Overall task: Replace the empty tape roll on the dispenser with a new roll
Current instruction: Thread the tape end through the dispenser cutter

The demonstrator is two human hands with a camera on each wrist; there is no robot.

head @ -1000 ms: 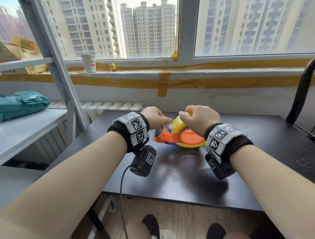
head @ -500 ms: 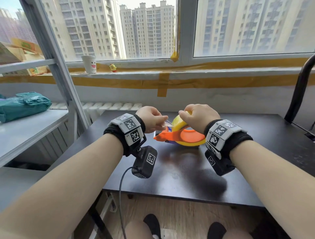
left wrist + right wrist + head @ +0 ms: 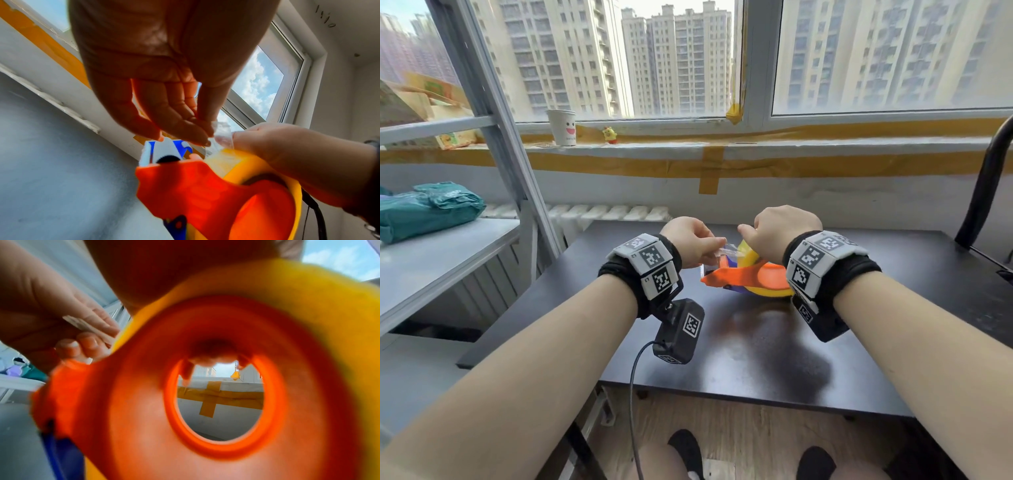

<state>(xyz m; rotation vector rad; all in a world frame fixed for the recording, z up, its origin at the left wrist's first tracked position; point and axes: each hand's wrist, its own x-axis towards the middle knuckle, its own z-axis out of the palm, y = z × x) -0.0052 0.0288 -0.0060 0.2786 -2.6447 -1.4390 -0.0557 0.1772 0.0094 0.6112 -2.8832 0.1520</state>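
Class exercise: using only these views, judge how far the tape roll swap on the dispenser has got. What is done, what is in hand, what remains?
Done: a yellow roll already sits in the orange dispenser on the table.
In hand: the left hand pinches the clear tape end pulled off the roll; the right hand steadies the roll from above.
Left: leading the tape to the blue cutter end.

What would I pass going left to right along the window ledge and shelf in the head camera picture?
Teal plastic-wrapped bundle on the grey shelf → white paper cup with a smiley face → small yellow toy figure → vertical strip of yellow-brown tape on the wall → curved black chair back at the right edge.
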